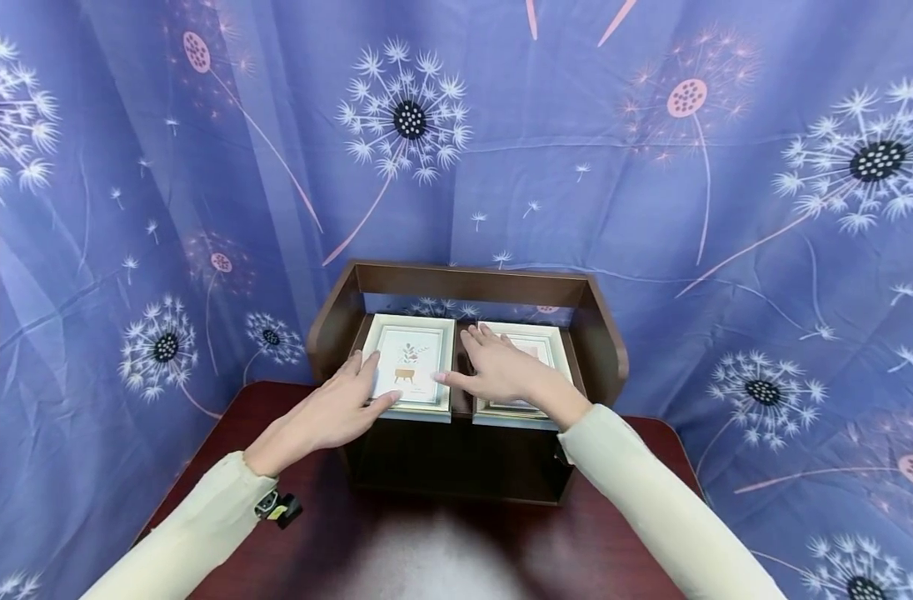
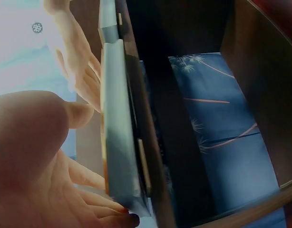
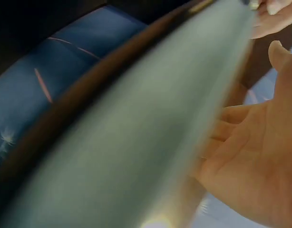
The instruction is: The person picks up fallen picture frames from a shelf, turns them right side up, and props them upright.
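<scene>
Two picture frames lie face up side by side on the dark brown shelf unit (image 1: 471, 286). The left picture frame (image 1: 428, 350) has a pale rim and a print of a potted plant. My left hand (image 1: 341, 406) is at its left edge, fingers extended and thumb apart near the front corner. My right hand (image 1: 505, 367) is over the right picture frame (image 1: 552, 343), palm down, fingers extended, hiding much of its print. Its thumb points toward the left frame. Close up, the left wrist view shows the left frame's pale side (image 2: 120, 118) beside my fingers. Neither hand grips anything.
The shelf unit stands on a dark red table (image 1: 265, 417), with an open lower compartment (image 1: 456, 462) below the frames. Its raised side panels (image 1: 605, 337) and back rail surround the top. Behind hangs a blue curtain (image 1: 539, 167) with dandelion prints.
</scene>
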A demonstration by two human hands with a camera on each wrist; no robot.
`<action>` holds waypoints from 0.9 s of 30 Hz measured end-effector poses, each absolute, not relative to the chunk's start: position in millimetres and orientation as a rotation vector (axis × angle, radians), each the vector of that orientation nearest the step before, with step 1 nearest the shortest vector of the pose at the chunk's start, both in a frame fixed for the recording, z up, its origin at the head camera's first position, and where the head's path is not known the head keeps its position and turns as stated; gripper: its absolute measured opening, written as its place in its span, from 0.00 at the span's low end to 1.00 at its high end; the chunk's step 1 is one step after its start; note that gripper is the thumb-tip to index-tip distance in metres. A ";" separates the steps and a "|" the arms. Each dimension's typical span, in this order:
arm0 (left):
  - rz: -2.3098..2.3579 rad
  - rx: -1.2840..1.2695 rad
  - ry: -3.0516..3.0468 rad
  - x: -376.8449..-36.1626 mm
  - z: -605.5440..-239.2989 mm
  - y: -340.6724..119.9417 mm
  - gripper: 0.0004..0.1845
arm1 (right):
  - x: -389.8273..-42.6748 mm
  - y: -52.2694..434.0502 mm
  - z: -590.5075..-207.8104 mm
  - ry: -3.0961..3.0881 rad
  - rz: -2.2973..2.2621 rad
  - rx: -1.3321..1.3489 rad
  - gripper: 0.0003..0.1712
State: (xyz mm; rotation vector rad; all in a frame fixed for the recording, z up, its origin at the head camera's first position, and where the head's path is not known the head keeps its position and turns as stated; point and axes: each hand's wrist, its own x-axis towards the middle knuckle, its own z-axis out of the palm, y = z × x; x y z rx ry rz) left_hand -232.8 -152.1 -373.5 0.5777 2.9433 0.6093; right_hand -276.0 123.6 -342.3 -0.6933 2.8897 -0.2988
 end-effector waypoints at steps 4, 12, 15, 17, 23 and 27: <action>0.633 0.570 2.944 -236.6 -377.5 -152.3 0.46 | -295.0 118.4 -353.7 2.856 -0.340 -0.653 0.62; 0.647 0.537 2.947 -237.2 -382.0 -154.5 0.45 | -322.7 113.6 -378.3 2.870 -0.375 -0.626 0.66; 0.645 0.522 2.970 -237.9 -383.3 -153.3 0.45 | -320.9 109.4 -376.0 2.860 -0.391 -0.606 0.61; 0.645 0.513 2.989 -238.0 -385.0 -153.2 0.45 | -318.8 106.5 -374.2 2.866 -0.393 -0.612 0.56; 0.655 0.512 3.030 -237.2 -388.6 -151.8 0.42 | -311.3 102.0 -369.7 2.906 -0.371 -0.612 0.49; 0.658 0.549 3.078 -237.6 -388.5 -151.5 0.34 | -310.4 100.9 -369.6 2.900 -0.401 -0.603 0.49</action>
